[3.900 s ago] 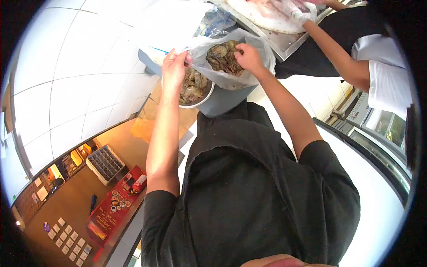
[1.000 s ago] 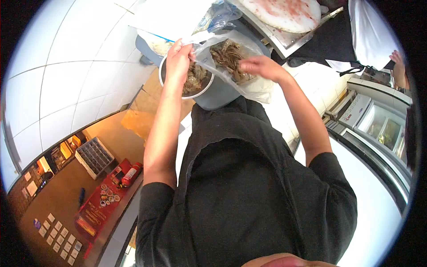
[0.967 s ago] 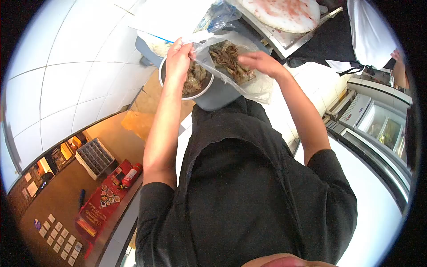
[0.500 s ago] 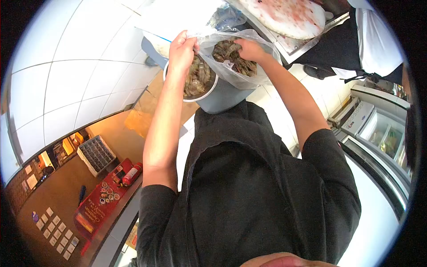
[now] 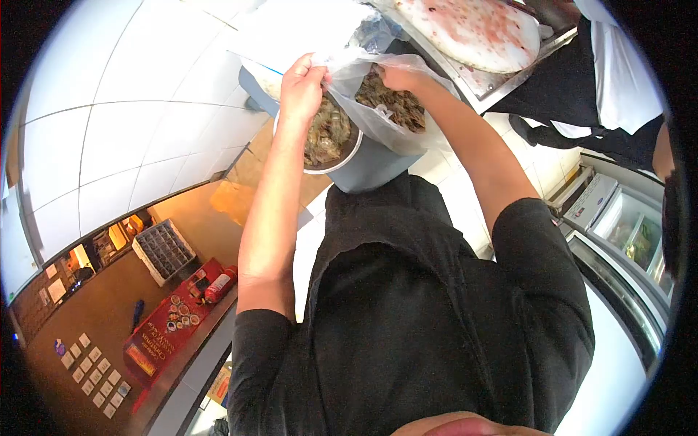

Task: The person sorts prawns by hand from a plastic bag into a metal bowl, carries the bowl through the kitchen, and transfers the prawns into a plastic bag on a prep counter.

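Both arms (image 5: 270, 218) stretched forward, left fingers (image 5: 315, 71) pinched, right fingers (image 5: 393, 77) lowered, partly hidden

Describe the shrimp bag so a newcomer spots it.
From the wearer's black apron, go up the picture to the blue-grey bin. There, the left hand grips a plastic bag of shrimp. Unlike the white-rimmed bucket beside it, its walls are limp and translucent.

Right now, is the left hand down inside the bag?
No, the left hand grips the bag by its edge, while the right hand is the one reaching in.
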A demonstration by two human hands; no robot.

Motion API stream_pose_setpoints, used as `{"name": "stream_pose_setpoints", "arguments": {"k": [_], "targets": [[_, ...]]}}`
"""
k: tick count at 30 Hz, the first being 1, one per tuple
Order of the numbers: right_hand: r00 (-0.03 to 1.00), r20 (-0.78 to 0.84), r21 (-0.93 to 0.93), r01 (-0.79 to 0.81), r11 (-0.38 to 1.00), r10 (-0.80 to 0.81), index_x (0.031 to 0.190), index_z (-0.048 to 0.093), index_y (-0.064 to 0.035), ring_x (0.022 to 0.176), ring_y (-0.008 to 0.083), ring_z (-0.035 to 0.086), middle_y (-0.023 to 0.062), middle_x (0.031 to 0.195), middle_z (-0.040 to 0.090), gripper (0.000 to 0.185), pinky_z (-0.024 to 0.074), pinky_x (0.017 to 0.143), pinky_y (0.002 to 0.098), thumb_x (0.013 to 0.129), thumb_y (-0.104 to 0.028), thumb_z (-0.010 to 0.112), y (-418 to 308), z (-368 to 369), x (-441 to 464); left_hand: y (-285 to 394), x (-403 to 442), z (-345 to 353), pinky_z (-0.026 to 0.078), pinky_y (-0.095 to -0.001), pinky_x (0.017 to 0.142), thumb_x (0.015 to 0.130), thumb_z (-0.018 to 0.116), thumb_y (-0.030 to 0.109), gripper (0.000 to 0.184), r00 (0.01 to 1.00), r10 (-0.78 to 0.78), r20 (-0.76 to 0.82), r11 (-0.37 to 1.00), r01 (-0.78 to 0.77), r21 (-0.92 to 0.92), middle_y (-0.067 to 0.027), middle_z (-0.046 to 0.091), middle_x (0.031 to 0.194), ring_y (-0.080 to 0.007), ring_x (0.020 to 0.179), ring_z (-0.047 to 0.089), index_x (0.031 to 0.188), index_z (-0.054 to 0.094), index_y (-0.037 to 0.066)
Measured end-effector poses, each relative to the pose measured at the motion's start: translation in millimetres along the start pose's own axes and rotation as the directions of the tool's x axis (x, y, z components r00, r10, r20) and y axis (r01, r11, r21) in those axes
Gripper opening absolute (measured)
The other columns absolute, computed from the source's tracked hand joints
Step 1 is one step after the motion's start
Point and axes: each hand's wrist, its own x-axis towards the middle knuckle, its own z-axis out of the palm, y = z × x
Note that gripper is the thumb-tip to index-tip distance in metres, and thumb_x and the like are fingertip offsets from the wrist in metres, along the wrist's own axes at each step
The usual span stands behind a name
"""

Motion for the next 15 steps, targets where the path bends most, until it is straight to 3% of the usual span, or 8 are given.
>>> {"name": "stream_pose_setpoints", "arguments": {"k": [3, 6, 9, 12, 15], "targets": [[0.997, 0.017, -0.156, 0.072, 0.985, -0.07, 0.091, 0.066, -0.0028, 0.086, 0.0304, 0.064, 0.017, 0.098, 0.066, 0.031, 0.0498, 0.077, 0.0465, 0.084, -0.026, 0.048, 26.3, 52.7, 38.7, -5.7, 1.9, -1.7, 0.041, -0.0242, 0.06, 0.088, 0.048, 0.007, 0.02, 1.0, 0.009, 0.029, 0.999, -0.01, 0.032, 0.0005, 0.058, 0.075, -0.0084, 0.067, 0.051, 0.102, 0.062, 0.004], [0.998, 0.046, 0.052, -0.056, 0.997, 0.053, 0.114, 0.059, -0.0094, 0.096, 0.034, 0.061, 0.0162, 0.108, 0.064, 0.034, 0.0489, 0.081, 0.044, 0.084, -0.026, 0.051, -10.3, -3.7, 17.5, -7.5, -0.7, 0.0, 0.041, -0.0238, 0.06, 0.088, 0.048, 0.007, 0.021, 1.0, -0.015, 0.017, 0.999, 0.014, 0.053, 0.0007, 0.058, 0.074, -0.0083, 0.067, 0.051, 0.102, 0.063, 0.004], [0.999, 0.036, 0.056, 0.003, 0.998, -0.005, 0.115, 0.059, -0.0086, 0.096, 0.0341, 0.061, 0.0175, 0.11, 0.063, 0.036, 0.0482, 0.083, 0.0435, 0.083, -0.026, 0.053, -6.2, 1.6, 24.7, -14.1, -1.9, -4.3, 0.041, -0.0236, 0.06, 0.088, 0.048, 0.008, 0.02, 1.0, -0.013, 0.008, 0.997, 0.013, 0.079, 0.0008, 0.058, 0.074, -0.0082, 0.067, 0.051, 0.101, 0.063, 0.004], [0.993, 0.102, 0.02, -0.066, 0.998, 0.063, 0.115, 0.061, -0.0113, 0.106, 0.0292, 0.059, 0.0129, 0.119, 0.06, 0.04, 0.0492, 0.085, 0.0433, 0.08, -0.029, 0.051, 25.4, 62.2, 62.9, -14.7, -4.5, -5.6, 0.042, -0.0239, 0.06, 0.088, 0.049, 0.008, 0.02, 1.0, -0.016, -0.019, 0.997, 0.017, 0.075, 0.0007, 0.058, 0.073, -0.0082, 0.066, 0.051, 0.1, 0.064, 0.004], [0.968, 0.231, -0.036, -0.096, 0.995, 0.102, 0.115, 0.061, -0.0111, 0.105, 0.0292, 0.06, 0.0129, 0.118, 0.061, 0.041, 0.0493, 0.085, 0.0432, 0.078, -0.026, 0.052, -21.5, -41.4, 10.0, -6.5, -5.2, -6.1, 0.042, -0.0242, 0.06, 0.087, 0.049, 0.007, 0.019, 0.998, -0.039, -0.047, 0.998, 0.041, 0.04, 0.0004, 0.058, 0.073, -0.0086, 0.066, 0.052, 0.099, 0.064, 0.004]]}}
